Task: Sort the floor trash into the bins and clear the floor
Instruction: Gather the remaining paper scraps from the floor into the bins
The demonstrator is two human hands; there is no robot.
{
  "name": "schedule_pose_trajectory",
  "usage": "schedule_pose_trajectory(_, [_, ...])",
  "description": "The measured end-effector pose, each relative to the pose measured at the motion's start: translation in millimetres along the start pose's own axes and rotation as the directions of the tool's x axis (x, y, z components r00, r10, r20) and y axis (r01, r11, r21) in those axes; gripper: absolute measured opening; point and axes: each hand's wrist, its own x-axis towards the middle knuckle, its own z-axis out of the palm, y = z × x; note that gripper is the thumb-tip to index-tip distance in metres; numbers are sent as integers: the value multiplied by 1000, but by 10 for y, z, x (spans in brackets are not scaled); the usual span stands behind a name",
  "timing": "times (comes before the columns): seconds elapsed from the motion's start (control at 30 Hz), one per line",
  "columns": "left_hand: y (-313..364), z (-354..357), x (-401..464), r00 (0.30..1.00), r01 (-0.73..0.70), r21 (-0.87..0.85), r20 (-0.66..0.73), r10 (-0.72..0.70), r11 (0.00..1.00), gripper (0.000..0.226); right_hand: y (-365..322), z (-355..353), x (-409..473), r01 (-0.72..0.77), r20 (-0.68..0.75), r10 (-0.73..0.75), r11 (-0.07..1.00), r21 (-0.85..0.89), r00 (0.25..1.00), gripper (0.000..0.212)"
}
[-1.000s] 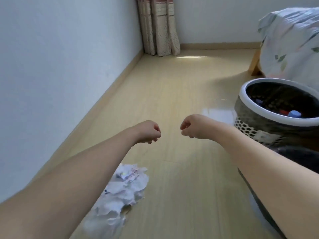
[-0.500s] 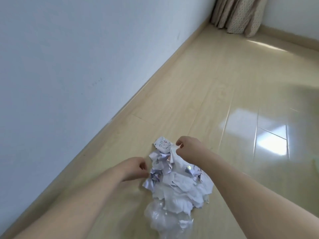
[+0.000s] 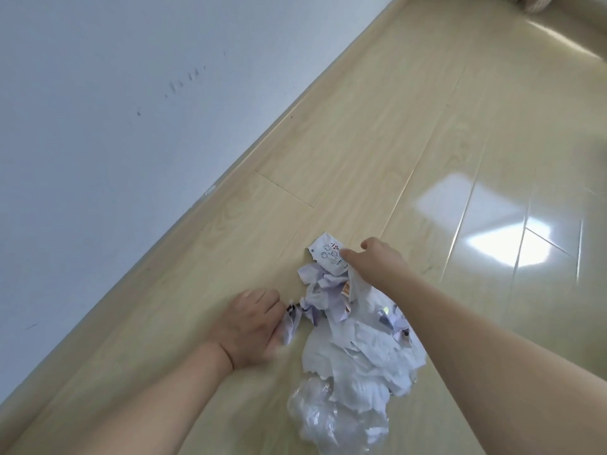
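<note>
Since half a second ago both your hands have come down onto the heap of trash, and your view has dipped closer, so the curtain at the far wall has nearly slid out of sight. Your left hand now lies at the heap's wall-side edge, knuckles up, its fingers curled at a crumpled scrap there; whether they actually pinch it you cannot tell, because the fingertips are hidden and blurred. Your right hand sits at the heap's far end, thumb and fingers closing on the printed white wrapper and the paper under it. Flanking the heap this way looks meant to rake it together and lift it in one go (loose paper slips out of a one-sided grab). The heap rests on the wooden floor, just beside the skirting board, with a clear crumpled plastic bag at the heap's near end, closest to you. No bin shows, so sorting paper from plastic is probably not yet done.
</note>
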Motion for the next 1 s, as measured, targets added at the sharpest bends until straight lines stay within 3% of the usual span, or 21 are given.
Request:
schedule_pose_trajectory(0.1, [4, 26, 60, 976, 209, 85, -74, -203, 974, 13, -97, 80, 113, 38, 33, -35, 994, -101, 999, 54])
schedule_pose_trajectory(0.2, [-6, 24, 134, 900, 434, 145, -104, -423, 889, 20, -170, 150, 245, 68, 25, -66, 989, -134, 998, 37])
schedule_pose_trajectory(0.4, [-54, 58, 129, 898, 440, 176, -77, -434, 880, 23, -257, 183, 372, 141, 16, -140, 989, -39, 990, 5])
schedule_pose_trajectory(0.57, [-69, 67, 118, 904, 428, 170, -76, -421, 888, 20, -306, -52, 119, 255, -13, -255, 957, 136, 967, 12])
schedule_pose_trajectory(0.67, [-84, 20, 119, 889, 455, 147, -6, -459, 879, 18, -303, -329, -213, 357, -104, -345, 926, 125, 933, 12])
schedule_pose_trajectory(0.8, [-10, -169, 194, 837, 546, -61, 97, -539, 836, 23, -243, -667, -760, 426, -239, -381, 888, 175, 893, 5])
schedule_pose_trajectory(0.87, [18, -340, 292, 767, 638, -268, 131, -629, 722, 24, -171, -745, -977, 423, -297, -351, 877, 227, 888, 4])
schedule_pose_trajectory(0.93, [82, -535, 342, 636, 742, -421, 200, -745, 521, 26, -53, -784, -1210, 400, -351, -297, 875, 273, 888, 5])
schedule_pose_trajectory(1.0, [224, -772, 368, 609, 743, -470, 176, -774, 477, 29, 110, -853, -1428, 390, -391, -244, 850, 355, 888, 5])
